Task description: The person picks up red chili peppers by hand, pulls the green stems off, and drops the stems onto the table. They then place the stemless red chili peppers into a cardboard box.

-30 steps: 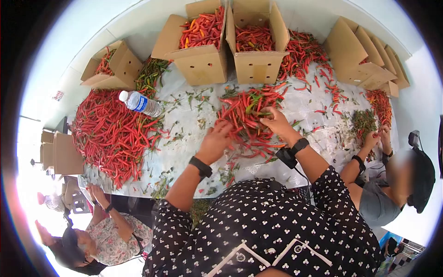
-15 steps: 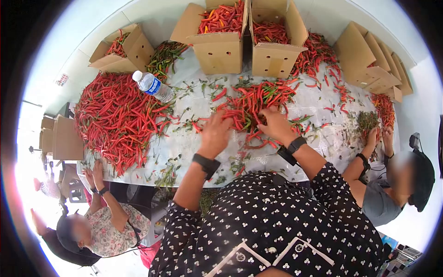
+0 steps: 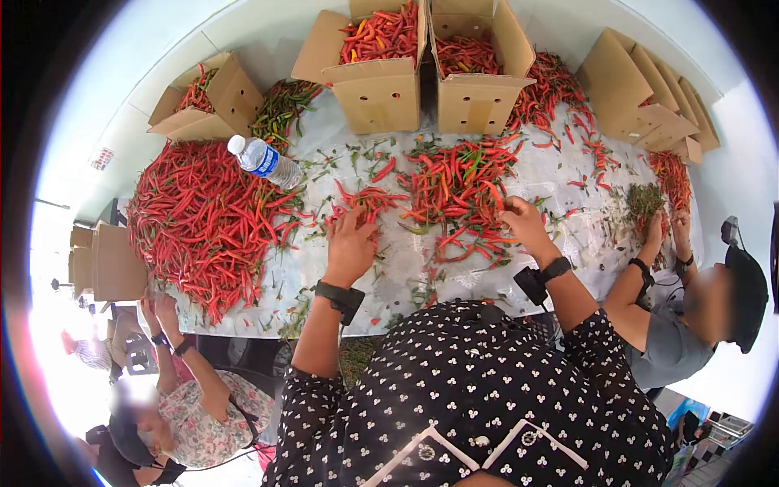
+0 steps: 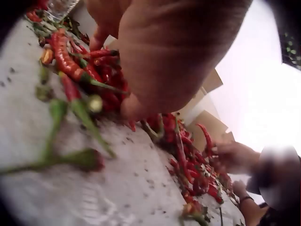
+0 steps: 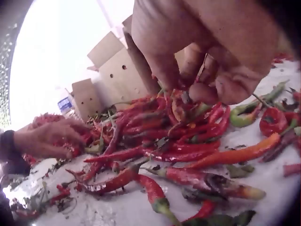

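Where the right hand (image 3: 523, 221) pinches, red chillies (image 3: 458, 174) lie just beneath — touching.

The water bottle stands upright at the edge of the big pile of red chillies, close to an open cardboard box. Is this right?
Not fully. The water bottle does not stand upright; it lies on its side, as the head view shows. The rest holds: it is at the edge of the big pile of red chillies, close to an open cardboard box.
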Demonstrator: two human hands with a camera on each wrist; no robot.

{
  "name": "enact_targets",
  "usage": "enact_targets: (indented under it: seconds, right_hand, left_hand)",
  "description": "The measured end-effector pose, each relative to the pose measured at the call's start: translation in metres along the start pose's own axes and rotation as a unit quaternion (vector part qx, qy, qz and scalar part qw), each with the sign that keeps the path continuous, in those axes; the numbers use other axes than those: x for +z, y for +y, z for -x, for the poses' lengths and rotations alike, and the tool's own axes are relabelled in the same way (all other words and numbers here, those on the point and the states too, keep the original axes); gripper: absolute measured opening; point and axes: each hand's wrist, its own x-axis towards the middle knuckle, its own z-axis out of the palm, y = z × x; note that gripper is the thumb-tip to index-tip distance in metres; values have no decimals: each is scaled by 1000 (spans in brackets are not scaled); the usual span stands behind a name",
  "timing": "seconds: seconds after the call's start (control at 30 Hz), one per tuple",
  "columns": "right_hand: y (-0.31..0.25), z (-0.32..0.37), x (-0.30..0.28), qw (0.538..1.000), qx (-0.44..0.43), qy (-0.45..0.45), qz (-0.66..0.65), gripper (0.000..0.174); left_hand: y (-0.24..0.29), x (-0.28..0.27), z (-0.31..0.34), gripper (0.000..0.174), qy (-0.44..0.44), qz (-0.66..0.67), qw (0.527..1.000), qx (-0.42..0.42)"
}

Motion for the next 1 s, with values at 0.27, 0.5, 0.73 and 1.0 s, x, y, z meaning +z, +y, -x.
enact_targets:
  seconds: [0.27,0.5,0.73,1.0]
  right_hand:
    - [-28,2,30,902,118,-166,-380,23]
    - [-48,8,49,897,159,-173,-373,22]
    - [-48,16,65,911,187,-231,-286,30]
    - [-81,5,104,884,217,-242,-335,18]
  left_hand:
    - [29,17,-35,28,62,56,994,67]
    - [44,23,0,28,-68,113,976,171]
    - [-11,1,-11,15,56,10,992,-110]
    - [-31,19,2,16,1,361,910,-203]
